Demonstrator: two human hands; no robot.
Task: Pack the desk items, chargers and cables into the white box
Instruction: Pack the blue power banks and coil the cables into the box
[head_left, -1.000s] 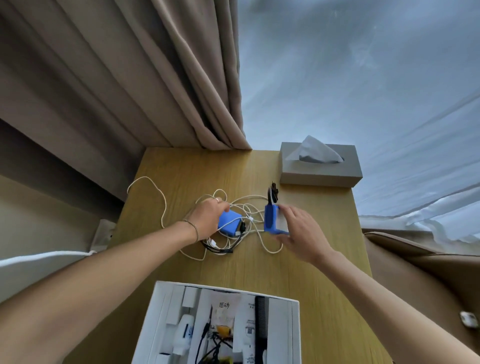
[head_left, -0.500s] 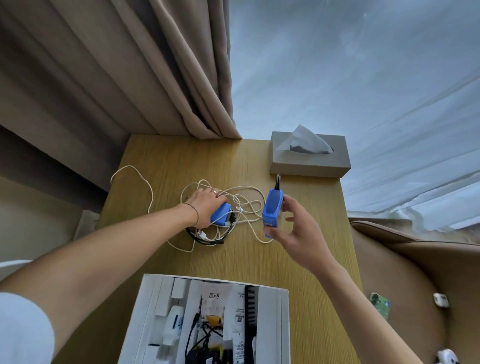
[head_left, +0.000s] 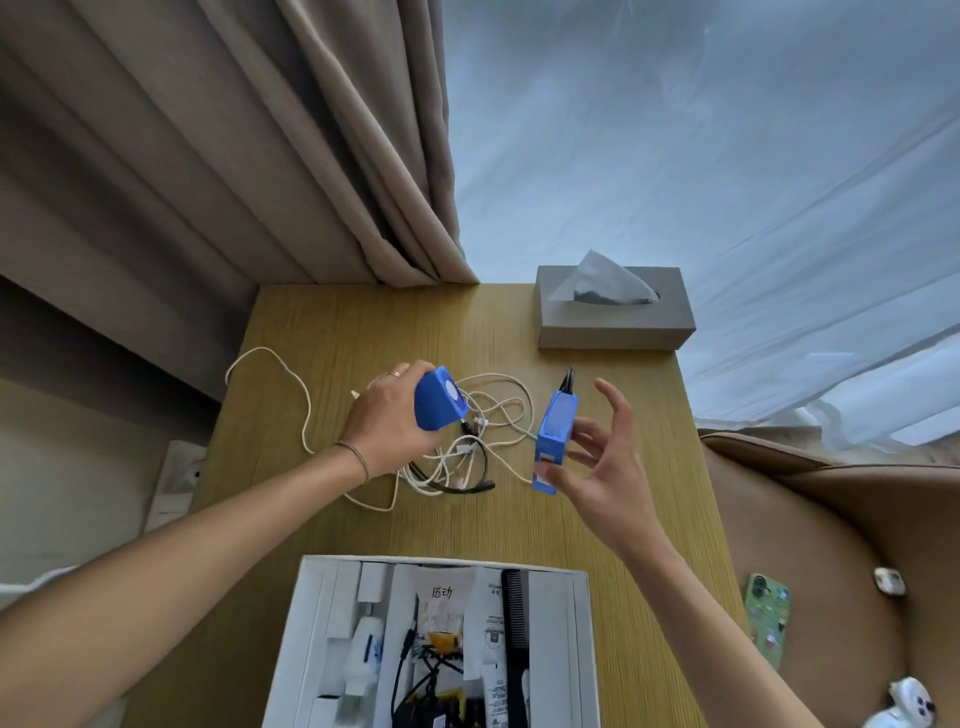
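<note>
My left hand (head_left: 387, 423) grips a blue charger block (head_left: 438, 398), raised a little above a tangle of white and black cables (head_left: 470, 447) on the wooden desk (head_left: 363, 322). My right hand (head_left: 605, 467) pinches a second blue charger (head_left: 554, 436) upright between thumb and fingers, with a black prong sticking up from its top. The white box (head_left: 311, 639) stands open at the desk's near edge, holding a black comb, tubes, paper packets and dark cables.
A grey tissue box (head_left: 613, 319) stands at the desk's far right corner. Beige curtains (head_left: 291, 156) hang behind. To the right, a brown seat (head_left: 831, 519) carries a green phone (head_left: 768, 618) and small white items. A wall socket (head_left: 179, 475) lies left of the desk.
Both hands have lifted their blue chargers off the cable pile. The right charger has turned upright and come nearer, its fingers spreading; the left charger has tilted so its white face shows.
</note>
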